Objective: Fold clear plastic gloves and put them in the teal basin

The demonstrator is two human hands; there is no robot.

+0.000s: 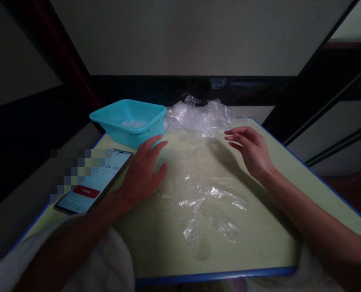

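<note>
Right, I have the clear plastic glove [198,198] in the near middle of the table [156,251], its fingers towards the near edge, apparently laid flat to keep them apart. My left hand [144,170] is released, fingers spread; my right hand [255,152] curves loosely above the table, gripping nothing I can see. Both flank the glove's far part, perhaps to leave it uncovered. Crumpled clear plastic [198,117] sits far, the blue basin [128,136] far left, the phone [97,178] left, screen up, probably for easy reading.
</note>
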